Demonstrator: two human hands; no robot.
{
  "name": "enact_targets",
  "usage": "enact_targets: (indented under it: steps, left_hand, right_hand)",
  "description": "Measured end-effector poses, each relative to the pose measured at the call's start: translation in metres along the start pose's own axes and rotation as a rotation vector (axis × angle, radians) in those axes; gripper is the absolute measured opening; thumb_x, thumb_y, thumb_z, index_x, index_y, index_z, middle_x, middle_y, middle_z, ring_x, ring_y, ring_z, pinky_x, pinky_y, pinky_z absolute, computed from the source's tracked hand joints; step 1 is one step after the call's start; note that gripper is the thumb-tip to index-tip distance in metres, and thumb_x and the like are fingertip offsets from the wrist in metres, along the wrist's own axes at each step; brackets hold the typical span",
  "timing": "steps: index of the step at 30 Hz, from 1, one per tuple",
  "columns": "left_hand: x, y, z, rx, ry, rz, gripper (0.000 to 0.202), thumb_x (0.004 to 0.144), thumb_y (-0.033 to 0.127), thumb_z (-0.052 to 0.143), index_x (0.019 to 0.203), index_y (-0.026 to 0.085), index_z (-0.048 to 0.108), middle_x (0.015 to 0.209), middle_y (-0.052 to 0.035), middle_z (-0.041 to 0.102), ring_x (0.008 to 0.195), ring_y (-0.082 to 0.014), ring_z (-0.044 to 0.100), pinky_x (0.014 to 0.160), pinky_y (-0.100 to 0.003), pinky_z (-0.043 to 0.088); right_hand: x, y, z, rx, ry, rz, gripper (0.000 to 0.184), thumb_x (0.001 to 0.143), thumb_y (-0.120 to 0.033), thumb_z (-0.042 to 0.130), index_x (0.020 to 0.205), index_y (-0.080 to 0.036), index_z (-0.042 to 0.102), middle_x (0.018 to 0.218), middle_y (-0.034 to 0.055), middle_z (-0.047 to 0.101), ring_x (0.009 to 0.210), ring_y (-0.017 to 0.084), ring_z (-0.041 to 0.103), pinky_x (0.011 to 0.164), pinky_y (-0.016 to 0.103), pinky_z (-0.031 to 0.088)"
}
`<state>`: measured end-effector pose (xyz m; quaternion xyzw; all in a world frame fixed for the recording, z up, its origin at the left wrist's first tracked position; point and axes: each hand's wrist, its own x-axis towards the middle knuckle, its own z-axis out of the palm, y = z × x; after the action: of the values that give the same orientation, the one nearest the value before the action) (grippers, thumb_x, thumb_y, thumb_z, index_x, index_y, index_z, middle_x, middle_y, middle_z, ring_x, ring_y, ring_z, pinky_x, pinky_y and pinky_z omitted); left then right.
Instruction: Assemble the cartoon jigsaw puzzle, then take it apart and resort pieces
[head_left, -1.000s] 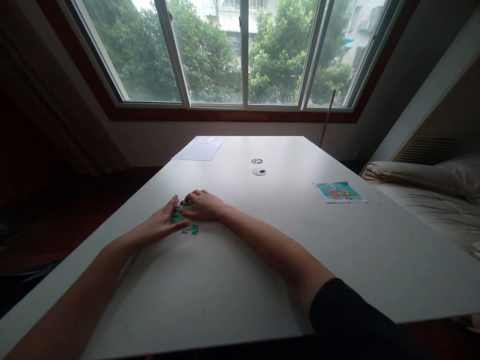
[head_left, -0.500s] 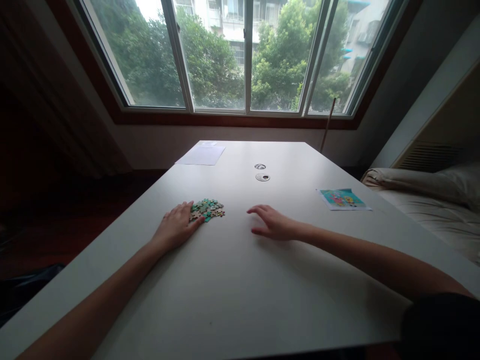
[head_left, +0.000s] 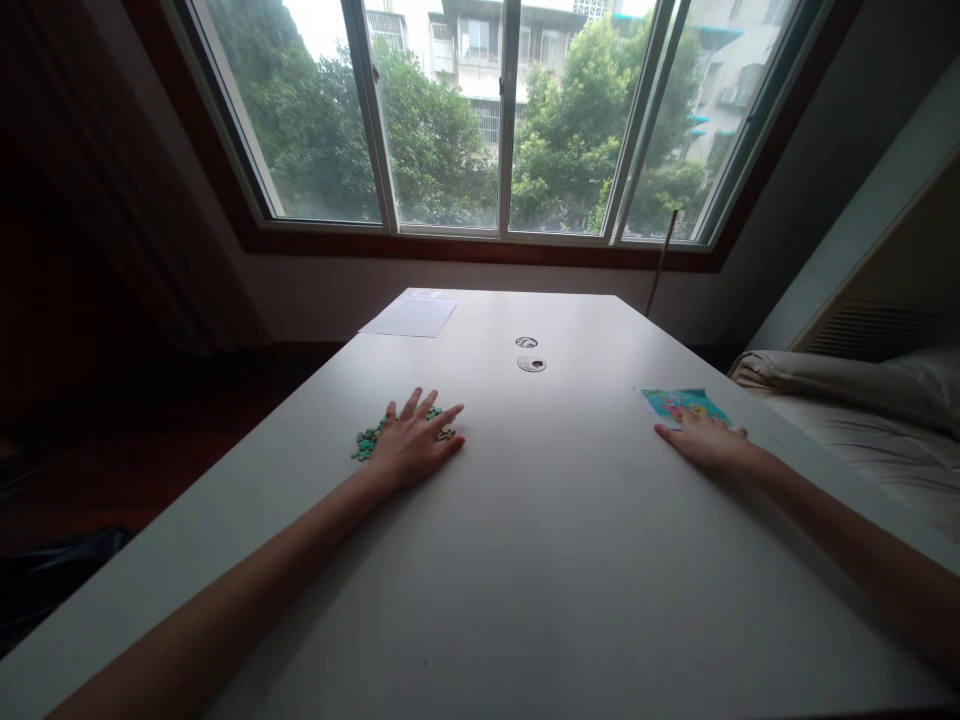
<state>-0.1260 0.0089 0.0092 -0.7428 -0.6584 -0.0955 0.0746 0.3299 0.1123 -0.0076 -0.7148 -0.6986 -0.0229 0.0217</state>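
Observation:
My left hand (head_left: 415,440) lies with spread fingers over a pile of small jigsaw puzzle pieces (head_left: 366,442), green and tan. Much of the pile is hidden under the palm; pieces show at its left and between the fingers. On the right side of the table, my right hand (head_left: 703,438) rests with fingers stretched out over the near part of a colourful picture sheet (head_left: 664,402). The sheet is turquoise with pink and yellow figures and a white border. Whether the fingers press on it or only hover, I cannot tell.
Both hands are over a white table (head_left: 525,560). A white paper sheet (head_left: 412,317) lies at its far left corner. Two round cable-hole fittings (head_left: 532,364) sit in the tabletop beyond the hands. A cushioned seat or bed (head_left: 855,410) stands at the right, a window (head_left: 450,130) behind.
My right hand has moved right, from the table's middle to the picture sheet. My left hand has moved from the pile's left edge to over it, spreading its fingers.

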Motion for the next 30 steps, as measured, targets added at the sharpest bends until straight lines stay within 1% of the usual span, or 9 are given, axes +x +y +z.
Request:
enact_targets:
  steps: [2, 4, 6, 10, 14, 17, 24, 27, 30]
  left_hand:
    - [0.002, 0.0, 0.001, -0.012, -0.012, 0.059, 0.044, 0.086, 0.053, 0.034, 0.125, 0.037, 0.047, 0.137, -0.006, 0.041, 0.128, -0.0282, 0.031, 0.099, -0.051, 0.023]
    - [0.001, -0.002, 0.0, -0.012, 0.007, 0.059, 0.039, 0.088, 0.047, 0.034, 0.119, 0.034, 0.054, 0.132, -0.0071, 0.046, 0.124, -0.0269, 0.038, 0.098, -0.049, 0.027]
    - [0.0, -0.007, -0.001, -0.008, 0.043, 0.048, 0.038, 0.088, 0.043, 0.034, 0.113, 0.03, 0.059, 0.128, -0.0087, 0.05, 0.12, -0.0269, 0.042, 0.098, -0.049, 0.028]
    - [-0.003, -0.012, -0.004, -0.006, 0.091, 0.054, 0.035, 0.087, 0.041, 0.037, 0.102, 0.027, 0.065, 0.119, -0.0078, 0.056, 0.112, -0.0258, 0.048, 0.095, -0.045, 0.033]
    - [-0.004, -0.01, -0.007, -0.015, 0.116, 0.102, 0.036, 0.086, 0.038, 0.037, 0.107, 0.023, 0.063, 0.122, -0.0101, 0.054, 0.112, -0.0279, 0.048, 0.095, -0.046, 0.034]
    - [-0.003, -0.007, -0.007, -0.035, 0.098, 0.194, 0.034, 0.087, 0.035, 0.037, 0.109, 0.026, 0.061, 0.124, -0.0066, 0.054, 0.113, -0.0253, 0.048, 0.097, -0.044, 0.033]
    - [0.0, -0.006, -0.01, -0.05, 0.082, 0.276, 0.03, 0.088, 0.026, 0.038, 0.102, 0.023, 0.064, 0.103, -0.0061, 0.064, 0.102, -0.024, 0.053, 0.094, -0.041, 0.035]
    - [-0.002, -0.006, -0.013, -0.041, 0.09, 0.28, 0.028, 0.087, 0.023, 0.04, 0.098, 0.021, 0.065, 0.099, -0.007, 0.065, 0.101, -0.0251, 0.052, 0.094, -0.043, 0.035]
    - [-0.003, -0.006, -0.015, -0.035, 0.112, 0.279, 0.028, 0.086, 0.02, 0.04, 0.098, 0.019, 0.065, 0.098, -0.0089, 0.064, 0.101, -0.0261, 0.052, 0.094, -0.045, 0.035]
  right_hand:
    - [0.001, -0.025, -0.005, -0.004, -0.036, -0.042, 0.07, 0.079, -0.062, 0.027, 0.132, -0.019, 0.04, 0.127, 0.0217, 0.044, 0.116, 0.042, 0.04, 0.09, 0.068, 0.021]
    - [0.001, -0.061, -0.012, 0.036, -0.048, -0.205, 0.063, 0.082, -0.058, 0.028, 0.133, -0.022, 0.039, 0.122, 0.02, 0.047, 0.114, 0.04, 0.041, 0.09, 0.066, 0.023]
    - [0.004, -0.104, -0.016, 0.128, -0.072, -0.428, 0.061, 0.085, -0.052, 0.03, 0.135, -0.017, 0.037, 0.119, 0.022, 0.045, 0.111, 0.039, 0.043, 0.09, 0.062, 0.028]
    - [0.015, -0.191, -0.017, 0.23, -0.104, -0.715, 0.054, 0.088, -0.044, 0.035, 0.135, -0.018, 0.036, 0.118, 0.0155, 0.045, 0.103, 0.027, 0.049, 0.092, 0.042, 0.036]
    - [0.028, -0.268, -0.018, 0.288, -0.115, -0.88, 0.048, 0.09, -0.044, 0.033, 0.134, -0.025, 0.037, 0.122, 0.0108, 0.043, 0.102, 0.022, 0.049, 0.093, 0.039, 0.034]
    - [0.035, -0.313, -0.021, 0.318, -0.122, -0.972, 0.045, 0.093, -0.043, 0.027, 0.132, -0.025, 0.04, 0.122, 0.0091, 0.044, 0.11, 0.02, 0.045, 0.096, 0.037, 0.032]
    - [0.035, -0.377, -0.03, 0.345, -0.151, -1.074, 0.05, 0.091, -0.051, 0.025, 0.12, -0.022, 0.053, 0.12, 0.0095, 0.049, 0.111, 0.024, 0.045, 0.095, 0.039, 0.034]
    - [0.029, -0.39, -0.037, 0.356, -0.161, -1.078, 0.053, 0.09, -0.055, 0.026, 0.119, -0.02, 0.053, 0.121, 0.0092, 0.05, 0.109, 0.024, 0.046, 0.095, 0.038, 0.035]
    - [0.021, -0.387, -0.05, 0.363, -0.14, -1.074, 0.052, 0.09, -0.054, 0.025, 0.121, -0.021, 0.052, 0.121, 0.0093, 0.051, 0.111, 0.023, 0.046, 0.096, 0.04, 0.035]
